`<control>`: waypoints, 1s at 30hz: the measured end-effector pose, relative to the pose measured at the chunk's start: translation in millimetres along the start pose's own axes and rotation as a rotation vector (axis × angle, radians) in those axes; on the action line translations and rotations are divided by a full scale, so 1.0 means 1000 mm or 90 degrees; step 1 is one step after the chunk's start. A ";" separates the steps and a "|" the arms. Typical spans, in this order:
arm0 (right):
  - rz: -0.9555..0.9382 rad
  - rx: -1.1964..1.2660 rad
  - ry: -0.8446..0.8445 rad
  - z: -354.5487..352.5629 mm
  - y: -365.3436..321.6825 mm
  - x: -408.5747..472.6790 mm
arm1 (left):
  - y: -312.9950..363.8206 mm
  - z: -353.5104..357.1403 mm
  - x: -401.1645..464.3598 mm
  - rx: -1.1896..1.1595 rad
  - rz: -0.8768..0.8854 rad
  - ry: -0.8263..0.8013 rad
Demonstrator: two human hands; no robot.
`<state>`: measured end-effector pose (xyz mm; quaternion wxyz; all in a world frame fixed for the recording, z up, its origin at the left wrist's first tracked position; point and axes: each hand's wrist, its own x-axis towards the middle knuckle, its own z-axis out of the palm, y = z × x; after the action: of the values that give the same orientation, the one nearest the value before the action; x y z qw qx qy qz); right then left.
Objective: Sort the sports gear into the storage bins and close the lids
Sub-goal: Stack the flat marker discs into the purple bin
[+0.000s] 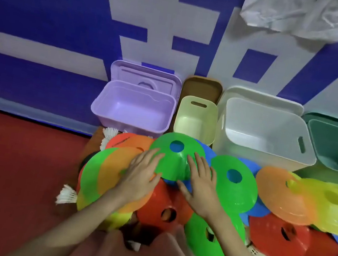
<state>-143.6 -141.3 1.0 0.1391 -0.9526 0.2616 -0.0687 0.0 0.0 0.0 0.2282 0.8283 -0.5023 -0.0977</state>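
Reaching in with both hands, the person lays the left hand [141,175] and right hand [199,187] flat, fingers straight and gripping nothing, on the green disc cone [172,161] topping the pile before the purple bin [133,109]. It looks light, thin and bendy, probably best pinched at its rim.

Both hands reach forward, left [139,175] and right [200,184], fingers straight (slightly spread).

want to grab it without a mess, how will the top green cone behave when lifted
The green cone is likely bendy: it creases by the right hand. Probably light, being thin and hollow. It overlaps other cones, so neighbours may slide.
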 end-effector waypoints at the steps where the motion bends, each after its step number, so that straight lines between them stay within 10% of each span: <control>1: -0.017 0.004 -0.023 0.002 0.000 0.007 | -0.002 0.002 0.007 0.010 0.008 -0.009; 20: -0.049 -0.084 -0.002 0.011 -0.002 0.062 | -0.031 -0.004 0.026 -0.076 -0.062 0.005; 24: 0.007 0.181 0.101 -0.026 -0.003 0.052 | -0.025 -0.023 0.025 -0.145 -0.108 0.069; 30: 0.124 0.824 -0.023 -0.042 -0.018 0.024 | -0.013 -0.031 0.020 -0.451 -0.271 0.088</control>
<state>-123.1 -148.2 48.3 0.6945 -0.6492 0.2503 -0.1834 31.9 -3.5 22.4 0.5066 0.7888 -0.2387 -0.2535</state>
